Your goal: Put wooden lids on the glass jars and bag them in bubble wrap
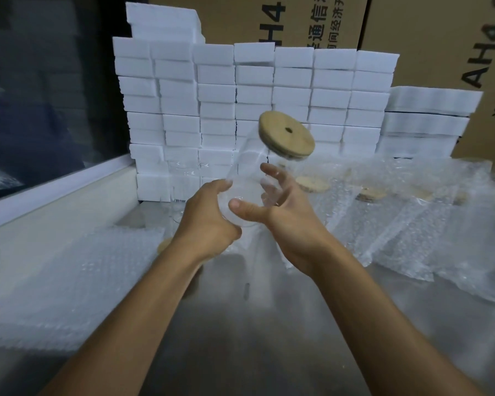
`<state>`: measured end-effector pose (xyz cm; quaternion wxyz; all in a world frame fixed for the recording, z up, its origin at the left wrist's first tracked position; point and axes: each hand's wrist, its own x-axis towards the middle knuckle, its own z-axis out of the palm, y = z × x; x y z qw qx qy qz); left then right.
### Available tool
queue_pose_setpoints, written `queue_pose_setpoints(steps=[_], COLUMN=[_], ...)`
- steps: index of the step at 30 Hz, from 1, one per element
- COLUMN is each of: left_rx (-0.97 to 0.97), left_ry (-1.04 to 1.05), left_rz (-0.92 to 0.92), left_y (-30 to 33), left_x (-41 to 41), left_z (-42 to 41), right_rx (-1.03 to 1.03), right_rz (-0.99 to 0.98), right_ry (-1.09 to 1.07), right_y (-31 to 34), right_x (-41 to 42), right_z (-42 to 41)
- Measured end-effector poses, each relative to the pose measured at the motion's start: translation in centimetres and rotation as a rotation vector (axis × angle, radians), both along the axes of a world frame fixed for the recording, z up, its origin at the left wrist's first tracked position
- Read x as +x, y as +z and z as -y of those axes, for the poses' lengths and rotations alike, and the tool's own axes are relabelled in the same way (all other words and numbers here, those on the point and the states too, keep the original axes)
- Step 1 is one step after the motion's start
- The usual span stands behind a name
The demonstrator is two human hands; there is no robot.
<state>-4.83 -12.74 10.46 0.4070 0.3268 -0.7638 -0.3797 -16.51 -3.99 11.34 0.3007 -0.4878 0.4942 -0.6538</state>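
Fingers of both hands curl around one clear glass jar (247, 178), held up off the table (269, 324) and tilted so its top leans away and to the right. Left hand (209, 221) wraps the jar's lower left side, thumb tip against the glass. Right hand (286, 215) cups the lower right side, thumb laid across the near face and fingertips showing through the glass behind. A round wooden lid (287, 135) with a small centre hole sits on the jar's mouth, blurred at its edge.

Nearest to the viewer, below the jar, lies the bare grey table top between the two forearms. Left of the jar and lower, a flat stack of bubble wrap (69, 281) rests on the table, with a bit of something wooden peeping out at its right edge. Right of the jar, bagged jars (406, 224) lie side by side in bubble wrap, their wooden lids dimly visible through the plastic at the far ends. Just behind the jar and to its left, an empty glass (180, 190) stands upright, hard to make out against the white behind it.

Farther behind the jar rises a wall of stacked white foam blocks (255, 90), with a lower stack to its right. Behind the blocks stand brown cartons (429, 27) printed with black lettering. Far left of the jar is a dark window (40, 90) with a white frame.
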Motion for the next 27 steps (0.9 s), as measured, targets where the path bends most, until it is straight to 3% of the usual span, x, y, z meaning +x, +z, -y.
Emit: queue_pose_setpoints(steps=[10,14,21,27], left_rx=[0.02,0.056,0.049,0.054], left_ry=[0.039,0.052,0.07,0.086], left_rz=[0.147,0.143,0.176,0.162], left_y=[-0.1,-0.2,-0.1,0.5], left_x=[-0.2,-0.1,0.2,0.5], left_z=[0.2,0.1,0.0,-0.1], right_rx=[0.175,0.131,0.12,0.118], right_rz=[0.02,0.204,0.417,0.345], right_ry=[0.084,0.166,0.1,0.169], right_y=[0.8,1.1,1.4,2.0], right_x=[1.2,1.1,0.1,-0.3], right_z=[-1.0,-1.0,-1.2,-1.5])
